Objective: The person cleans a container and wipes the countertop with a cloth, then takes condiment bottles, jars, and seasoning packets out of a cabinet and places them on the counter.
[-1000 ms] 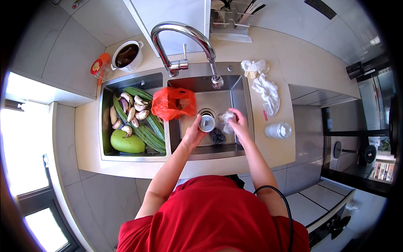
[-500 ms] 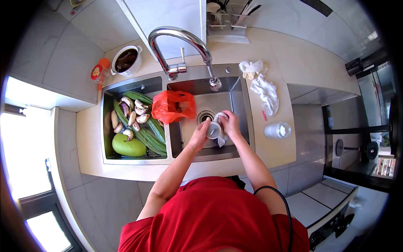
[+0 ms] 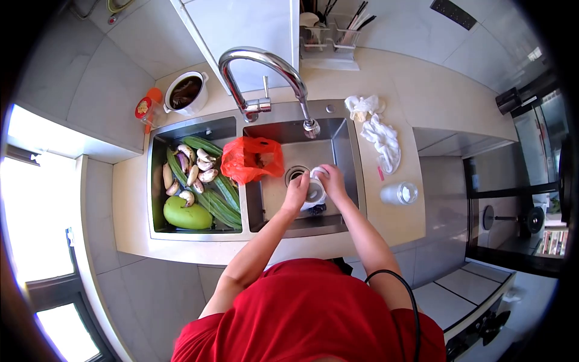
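Note:
Over the right sink basin, my left hand (image 3: pixel 296 192) is closed on the left side of a small round container (image 3: pixel 313 192) with a pale rim and greyish inside. My right hand (image 3: pixel 331 182) pinches a white cloth (image 3: pixel 309 206) against the container's right edge; part of the cloth hangs below it. A dark scrubber (image 3: pixel 318 209) lies in the basin beneath, partly hidden. To the left of my hands is the drain (image 3: pixel 295 174), and a red plastic bag (image 3: pixel 251 160) sits at the basin's left side.
Ridged gourds, garlic-like pale pods and a green gourd (image 3: pixel 187 213) fill the left basin. The faucet (image 3: pixel 259 105) arches over the sink. A white pot (image 3: pixel 186 94) stands at the back left. On the right counter are crumpled cloths (image 3: pixel 382 143) and a glass jar (image 3: pixel 398 193).
My right hand has brought the white cloth onto the container's rim. Both hands and the container have shifted slightly right and down, and the container has tilted.

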`<state>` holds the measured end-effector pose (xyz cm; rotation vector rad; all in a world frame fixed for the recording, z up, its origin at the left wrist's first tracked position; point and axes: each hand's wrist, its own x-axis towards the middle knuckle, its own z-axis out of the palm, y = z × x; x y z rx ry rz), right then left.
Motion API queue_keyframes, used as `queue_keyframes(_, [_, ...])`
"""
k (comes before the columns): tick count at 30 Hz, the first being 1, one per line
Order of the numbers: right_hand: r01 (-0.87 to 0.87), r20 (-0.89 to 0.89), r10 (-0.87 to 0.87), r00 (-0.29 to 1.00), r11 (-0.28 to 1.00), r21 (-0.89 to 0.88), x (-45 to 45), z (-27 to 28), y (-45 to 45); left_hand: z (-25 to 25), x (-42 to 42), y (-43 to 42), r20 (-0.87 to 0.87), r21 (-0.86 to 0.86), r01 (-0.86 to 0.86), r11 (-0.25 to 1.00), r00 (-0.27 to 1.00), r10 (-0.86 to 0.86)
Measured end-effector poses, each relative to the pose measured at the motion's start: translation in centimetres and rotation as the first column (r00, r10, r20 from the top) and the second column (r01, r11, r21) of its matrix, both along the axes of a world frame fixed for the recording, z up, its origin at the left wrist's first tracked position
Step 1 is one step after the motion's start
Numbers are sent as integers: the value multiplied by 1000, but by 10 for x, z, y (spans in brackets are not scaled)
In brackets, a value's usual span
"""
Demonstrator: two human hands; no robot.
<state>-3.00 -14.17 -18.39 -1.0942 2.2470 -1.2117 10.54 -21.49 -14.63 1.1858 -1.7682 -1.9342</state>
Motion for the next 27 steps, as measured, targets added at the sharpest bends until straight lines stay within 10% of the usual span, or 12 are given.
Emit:
queue_keyframes(2, [104,168,-96,981,994,-35,9,12,8,26,1,-9,35,383,-172,908,984,172])
queue_keyframes(7, [182,67,-169,983,936,-301,20,50,2,13,10,-32,-250,708,-77,702,902,351])
queue_keyframes(14, [235,-129,-256,958,959,-157,49,55,-4,9,-9,-7,-347,655,-112,748,834,429])
queue_keyframes(27, [316,106,-300,948,929,-193,99,67,5,21,-13,-2,-355,367,-223,903,863,358])
